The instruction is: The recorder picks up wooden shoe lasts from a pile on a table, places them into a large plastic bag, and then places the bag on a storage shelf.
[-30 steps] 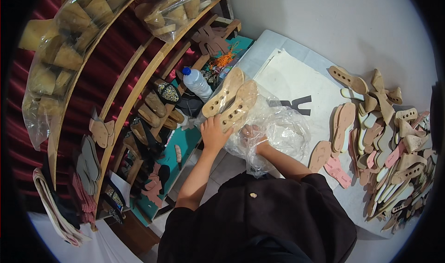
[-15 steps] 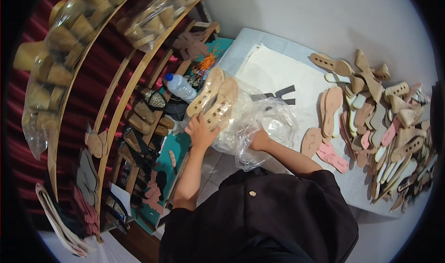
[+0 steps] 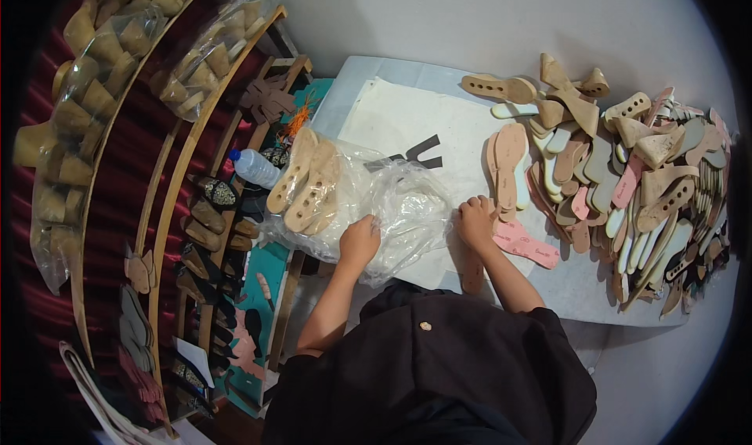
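Note:
A clear plastic bag [image 3: 407,202] lies crumpled on the table, with a pair of wooden shoe soles [image 3: 313,182] with rows of holes at its left end. My left hand [image 3: 360,241] is closed on the bag's near edge. To the right of the bag, my right hand [image 3: 475,219] grips a tan insole [image 3: 472,274], whose lower part shows below the fingers; the hand covers its middle. Pink printed insole pieces [image 3: 526,245] lie just right of that hand. Beyond them rests a stack of tan insoles [image 3: 509,163].
Wedge heels and many loose soles form a big pile [image 3: 627,179] on the right. Black cut pieces [image 3: 419,153] lie on a white sheet [image 3: 462,128]. At left stand a water bottle [image 3: 254,168] and wooden shelves [image 3: 168,186] with shoes and bagged heels [image 3: 78,128].
My right hand has left the bag and moved right onto the tan insole. My left hand has let go of the wooden soles and now grasps the bag. The head view has shifted right.

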A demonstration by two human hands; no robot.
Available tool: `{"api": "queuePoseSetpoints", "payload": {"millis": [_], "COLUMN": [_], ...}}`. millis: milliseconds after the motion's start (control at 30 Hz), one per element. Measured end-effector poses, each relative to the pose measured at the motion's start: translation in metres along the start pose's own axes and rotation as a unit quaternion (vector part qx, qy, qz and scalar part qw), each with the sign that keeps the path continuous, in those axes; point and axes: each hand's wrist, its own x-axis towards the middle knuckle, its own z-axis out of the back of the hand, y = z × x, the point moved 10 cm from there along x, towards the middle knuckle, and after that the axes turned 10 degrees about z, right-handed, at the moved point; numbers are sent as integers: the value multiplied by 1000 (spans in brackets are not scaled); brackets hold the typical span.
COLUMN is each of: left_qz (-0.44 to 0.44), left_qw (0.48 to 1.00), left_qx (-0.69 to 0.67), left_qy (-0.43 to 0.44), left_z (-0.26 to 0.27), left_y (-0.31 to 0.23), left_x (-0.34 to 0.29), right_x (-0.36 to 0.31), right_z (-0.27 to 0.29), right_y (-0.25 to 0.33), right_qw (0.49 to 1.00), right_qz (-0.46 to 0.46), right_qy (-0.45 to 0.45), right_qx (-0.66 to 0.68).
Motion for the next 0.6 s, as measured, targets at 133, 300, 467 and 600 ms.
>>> {"api": "queuePoseSetpoints", "payload": {"millis": [133,300,467,600], "left_qz": [-71,-146,-155,-113], "left_qw": [989,970,968,973], "left_qx": [-87,-68,-33,-50], "left_qy": [-92,-181,-196,-195], "left_z": [9,53,59,79], "left_y": [-39,-114,-121,-121], "left_x": [-9,-56,-59,-56], "right_x": [3,4,25,28], "right_z": [20,24,15,58], "right_y": [-18,-21,-6,-62], "right_qw": [997,983,994,971], "right_qz": [3,-9,50,-46], "right_qy": [-66,-147,-35,-214], "right_qx": [33,106,95,99]}}
